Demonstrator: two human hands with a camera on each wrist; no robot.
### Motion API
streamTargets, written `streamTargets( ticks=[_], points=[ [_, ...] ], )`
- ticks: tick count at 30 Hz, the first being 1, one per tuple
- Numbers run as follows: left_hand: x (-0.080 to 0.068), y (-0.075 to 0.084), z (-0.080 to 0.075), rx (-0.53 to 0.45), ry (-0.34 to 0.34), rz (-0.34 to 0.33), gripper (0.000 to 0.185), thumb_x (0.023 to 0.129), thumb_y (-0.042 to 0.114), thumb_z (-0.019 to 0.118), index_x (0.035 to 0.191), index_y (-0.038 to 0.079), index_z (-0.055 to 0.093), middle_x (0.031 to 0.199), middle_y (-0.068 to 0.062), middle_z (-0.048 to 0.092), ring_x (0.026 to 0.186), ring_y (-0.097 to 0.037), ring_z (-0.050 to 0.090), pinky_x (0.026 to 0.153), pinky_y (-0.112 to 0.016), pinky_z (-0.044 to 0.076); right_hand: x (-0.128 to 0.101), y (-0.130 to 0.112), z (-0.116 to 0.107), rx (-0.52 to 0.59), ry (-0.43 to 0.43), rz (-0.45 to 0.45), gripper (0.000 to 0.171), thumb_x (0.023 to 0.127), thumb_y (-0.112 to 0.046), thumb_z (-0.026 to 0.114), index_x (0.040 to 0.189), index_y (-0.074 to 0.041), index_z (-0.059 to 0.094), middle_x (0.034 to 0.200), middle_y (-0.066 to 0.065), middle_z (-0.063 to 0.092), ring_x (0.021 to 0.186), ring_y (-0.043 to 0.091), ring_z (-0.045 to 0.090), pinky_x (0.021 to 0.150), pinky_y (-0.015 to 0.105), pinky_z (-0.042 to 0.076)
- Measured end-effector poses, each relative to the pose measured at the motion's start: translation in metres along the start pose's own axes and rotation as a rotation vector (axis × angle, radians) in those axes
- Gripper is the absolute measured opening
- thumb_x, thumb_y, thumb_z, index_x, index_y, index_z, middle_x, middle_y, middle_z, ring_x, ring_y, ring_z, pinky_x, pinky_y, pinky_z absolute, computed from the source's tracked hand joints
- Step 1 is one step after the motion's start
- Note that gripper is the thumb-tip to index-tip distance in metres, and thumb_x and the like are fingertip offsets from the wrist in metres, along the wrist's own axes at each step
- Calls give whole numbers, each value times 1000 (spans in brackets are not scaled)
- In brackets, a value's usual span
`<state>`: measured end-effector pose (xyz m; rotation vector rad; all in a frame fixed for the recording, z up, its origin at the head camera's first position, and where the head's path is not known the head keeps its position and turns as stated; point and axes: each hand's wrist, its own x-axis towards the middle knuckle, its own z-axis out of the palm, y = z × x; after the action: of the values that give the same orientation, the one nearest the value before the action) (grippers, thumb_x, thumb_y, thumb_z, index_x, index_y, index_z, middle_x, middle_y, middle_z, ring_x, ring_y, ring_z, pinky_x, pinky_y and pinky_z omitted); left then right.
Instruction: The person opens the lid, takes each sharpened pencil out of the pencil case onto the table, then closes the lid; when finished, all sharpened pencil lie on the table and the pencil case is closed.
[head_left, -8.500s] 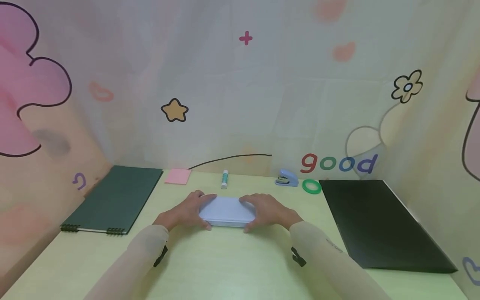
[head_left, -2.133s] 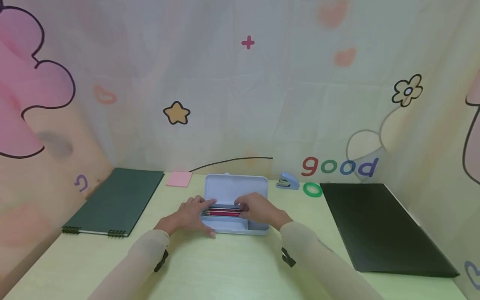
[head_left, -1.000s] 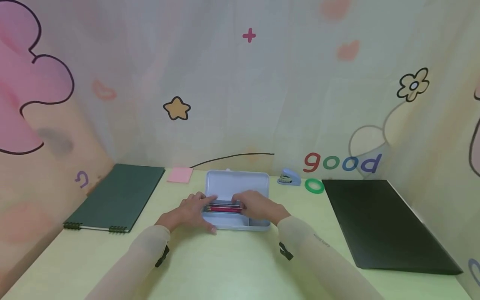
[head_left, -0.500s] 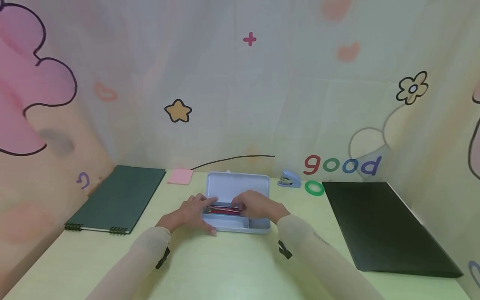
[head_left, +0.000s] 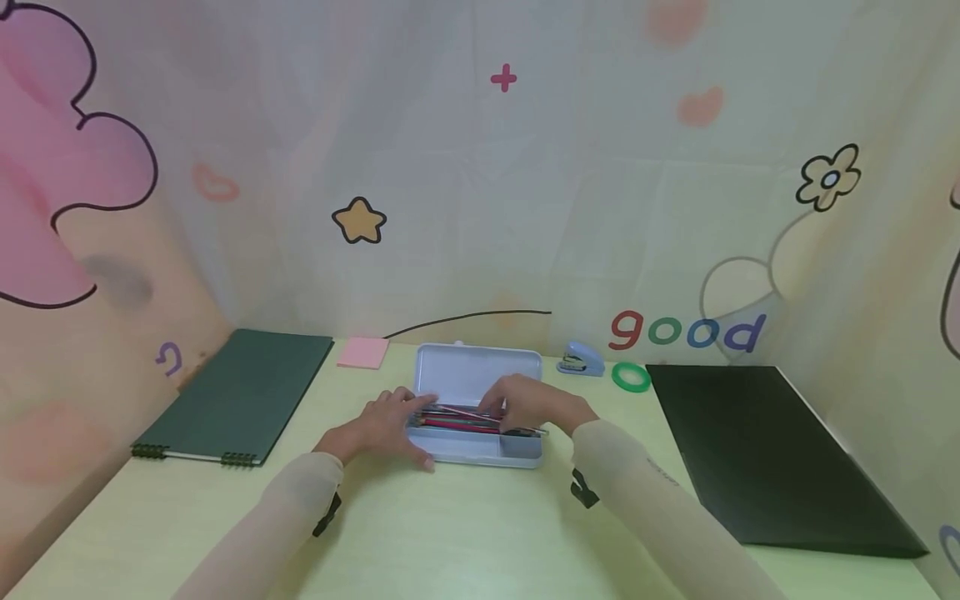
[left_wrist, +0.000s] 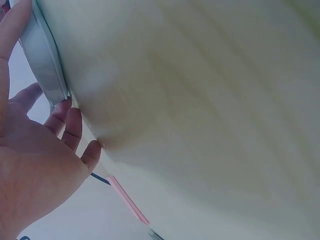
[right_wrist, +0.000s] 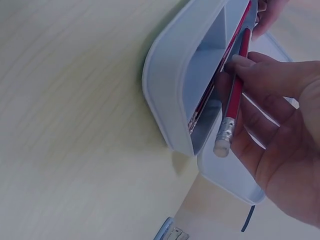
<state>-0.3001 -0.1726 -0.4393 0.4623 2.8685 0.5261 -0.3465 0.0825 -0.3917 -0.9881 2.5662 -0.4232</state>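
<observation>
A pale blue pencil case (head_left: 467, 451) stands on the table with its lid (head_left: 471, 368) raised at the back. My left hand (head_left: 384, 429) holds its left end, thumb at the front edge and index finger at the back. In the left wrist view, fingertips are at the corner of the case (left_wrist: 44, 57). My right hand (head_left: 531, 403) pinches a red pencil (right_wrist: 235, 95), its silver ferrule and white eraser pointing out of the grip. The pencil is tilted, its eraser end out past the case's right side. Other pencils (head_left: 450, 426) lie in the rear compartment.
Along the back are pink sticky notes (head_left: 363, 352), a blue stapler (head_left: 581, 359) and a green tape roll (head_left: 631, 377). A dark green spiral notebook (head_left: 240, 396) lies left, a large black folder (head_left: 780, 458) right. A printed curtain hangs behind.
The case was closed between both hands and is now open; the glue stick is no longer visible. Lately my right hand has lifted a pencil and shifted right, while the left hand has stayed.
</observation>
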Motion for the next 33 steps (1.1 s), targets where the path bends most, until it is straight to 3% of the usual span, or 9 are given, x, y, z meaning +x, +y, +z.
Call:
streamTargets(
  ticks=[15,33],
  points=[
    [2,-1,2,8,8,9,105,66,57,87,153,24,40,137,-11,46,117,-29,42,100,-49,41,-28,19,-19,60,14,28,28,88,-4,74,114,-16,77,105,-1,73,95,17,66,86,34,57],
    [2,-1,-2,4,-7,17,105,66,55,88,154,23,40,135,-11,47,115,-27,42,97,-49,41,-69,68,-38,82,81,48,25,89,-1,71,113,-5,75,101,4,73,90,18,66,81,32,57]
  ],
)
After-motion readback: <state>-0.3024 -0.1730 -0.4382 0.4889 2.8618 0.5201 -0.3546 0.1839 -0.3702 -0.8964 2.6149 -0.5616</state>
